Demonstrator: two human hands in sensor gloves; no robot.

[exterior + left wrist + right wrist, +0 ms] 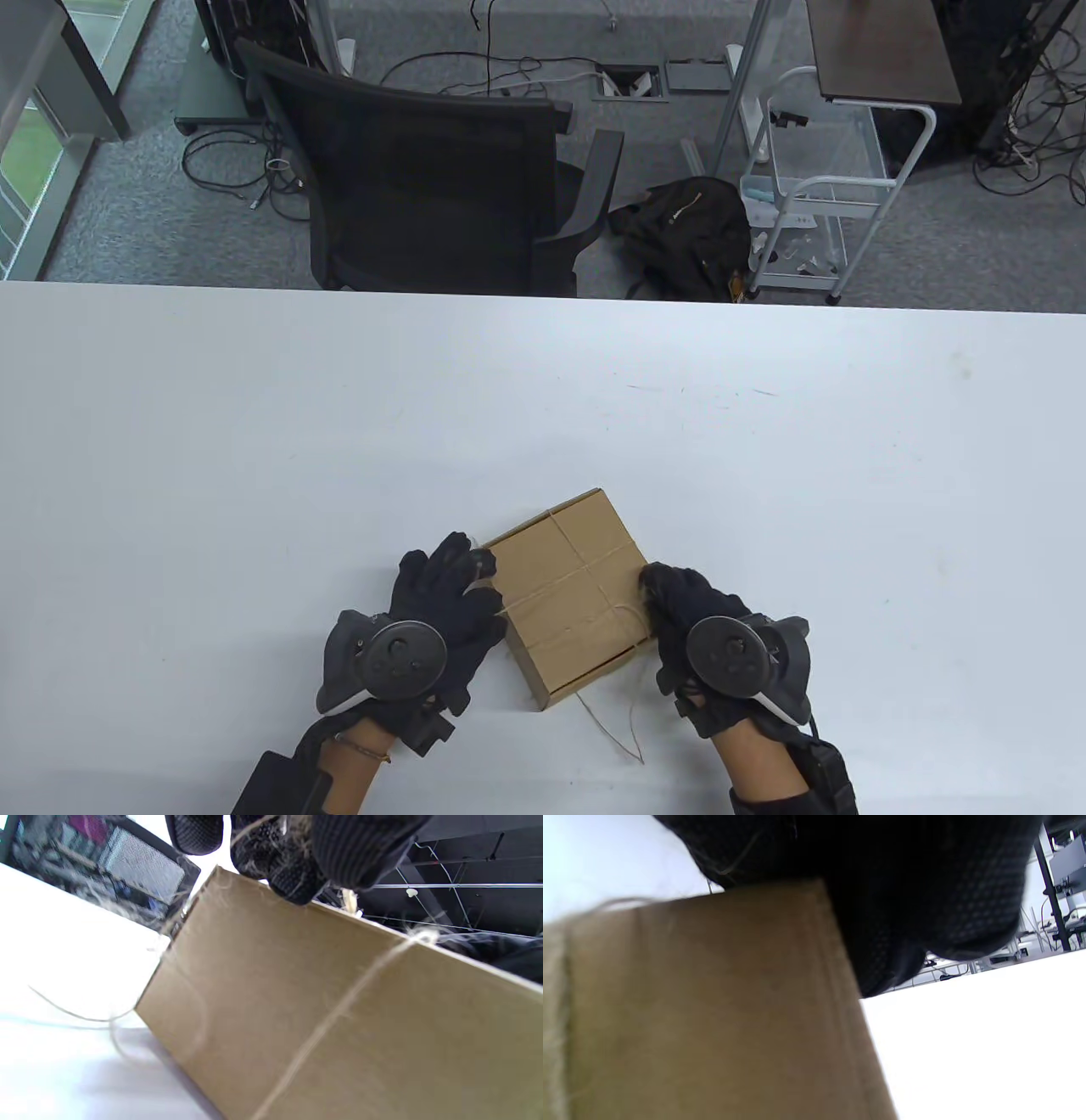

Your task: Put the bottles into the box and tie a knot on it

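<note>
A closed brown cardboard box [564, 586] sits near the table's front edge. Thin twine [594, 567] crosses its top both ways, and a knot [626, 611] sits near its right edge. Two loose twine ends [611, 730] trail onto the table in front. My left hand [450, 594] holds the box's left side; its fingertips [292, 878] reach over the top edge of the box [297, 1005], with twine [339, 1005] running down that wall. My right hand [679, 603] holds the right near corner by the knot; its fingers [903, 899] curl over the box [691, 1005]. No bottles are in view.
The white table [254, 441] stretches wide to the left, right and far side of the box. Beyond its far edge stand a black office chair [441, 178], a black bag [687, 229] on the floor and a white cart [806, 204].
</note>
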